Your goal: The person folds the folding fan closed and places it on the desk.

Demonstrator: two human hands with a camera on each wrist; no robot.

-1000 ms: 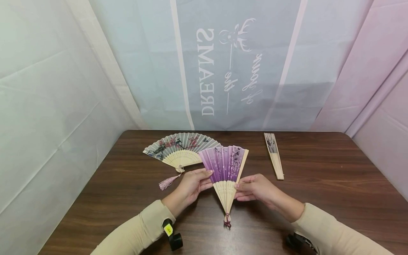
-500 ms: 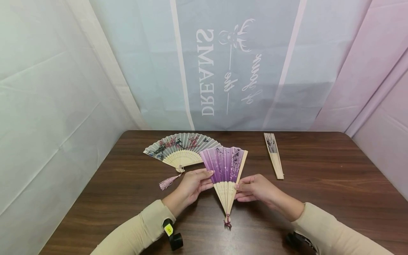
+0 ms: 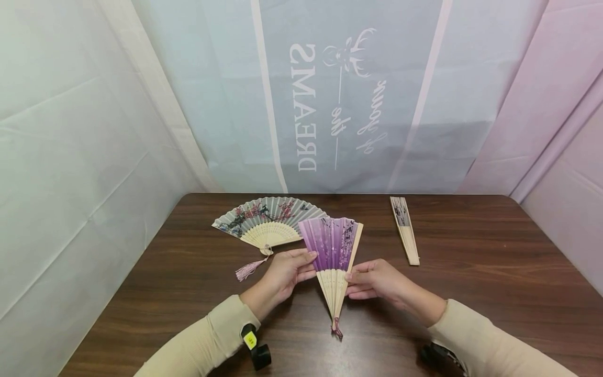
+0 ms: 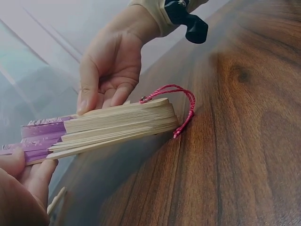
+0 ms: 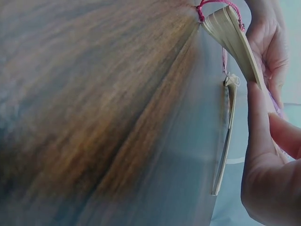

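A purple folding fan (image 3: 330, 243), partly spread, is held between my two hands above the table. My left hand (image 3: 287, 275) pinches its left edge, thumb on the purple cloth. On the other side, my right hand (image 3: 379, 283) pinches the outer wooden rib. The fan's pale ribs (image 4: 117, 123) stack together toward the pivot, where a dark pink cord loop (image 4: 192, 106) hangs. In the right wrist view, the ribs (image 5: 230, 40) appear from the side, with fingers of both hands on them.
A grey folding fan (image 3: 270, 222) with red blossoms lies spread behind my left hand, its pink tassel (image 3: 251, 269) toward me. A folded fan (image 3: 405, 230) lies at the back right of the brown table (image 3: 485, 251). A printed cloth backdrop (image 3: 348, 104) rises behind the table.
The purple fan has closed slightly, its two outer edges drawing nearer each other. My hands have come a little closer together. The other fans stay where they were.
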